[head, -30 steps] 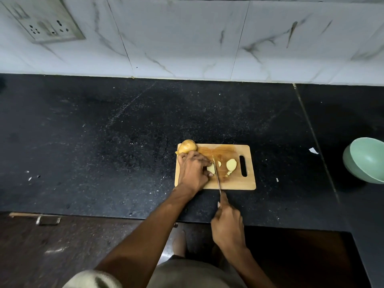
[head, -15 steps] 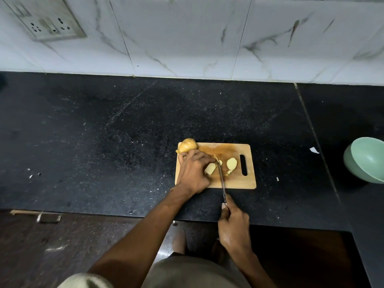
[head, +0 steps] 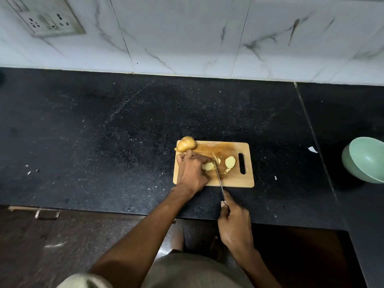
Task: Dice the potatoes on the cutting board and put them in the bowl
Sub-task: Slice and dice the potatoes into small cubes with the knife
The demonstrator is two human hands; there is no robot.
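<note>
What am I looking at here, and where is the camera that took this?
There is no machine here: a person is cooking with bare hands, and a wide-angle camera worn on their head looks down at the work. On the black speckled stone counter lies a rectangular wooden cutting board. The left hand holds down a pale peeled potato piece. The right hand grips a slim steel knife, whose blade lies over the board beside that piece. A cut potato slice lies to the right of the blade, and a whole unpeeled yellow-brown potato sits at the board's far left corner. A pale green round bowl waits at the right edge, tilted, with nothing visible in it.
</note>
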